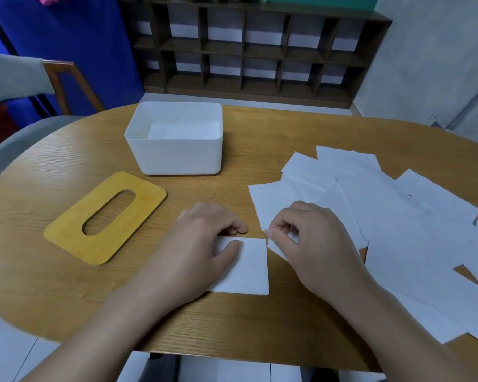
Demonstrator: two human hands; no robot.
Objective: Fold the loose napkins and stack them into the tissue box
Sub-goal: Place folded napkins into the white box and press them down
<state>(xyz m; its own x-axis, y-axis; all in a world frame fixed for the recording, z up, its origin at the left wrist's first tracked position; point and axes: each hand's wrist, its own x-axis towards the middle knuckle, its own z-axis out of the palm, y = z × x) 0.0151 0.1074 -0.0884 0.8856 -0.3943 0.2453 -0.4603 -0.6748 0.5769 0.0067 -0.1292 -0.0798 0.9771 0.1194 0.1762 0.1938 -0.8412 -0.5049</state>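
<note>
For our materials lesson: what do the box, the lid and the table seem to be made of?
Box: probably plastic; white, matte, seamless walls with rounded corners.
Lid: looks like bamboo or wood; yellow, smooth, faint grain, with an oval slot.
Table: wood or wood veneer; clear streaky grain, slight sheen. Which of the two cannot be told.

On the oval wooden table (260, 133), the left hand (202, 244) rests on a folded napkin (249, 268), thumb lying across it. The right hand (304, 238) pinches the corner of a loose napkin (276, 205) from the spread pile (411, 244). Behind stands the open white tissue box (177, 155) with napkins inside; its yellow slotted lid (75, 238) lies flat to the left.
</note>
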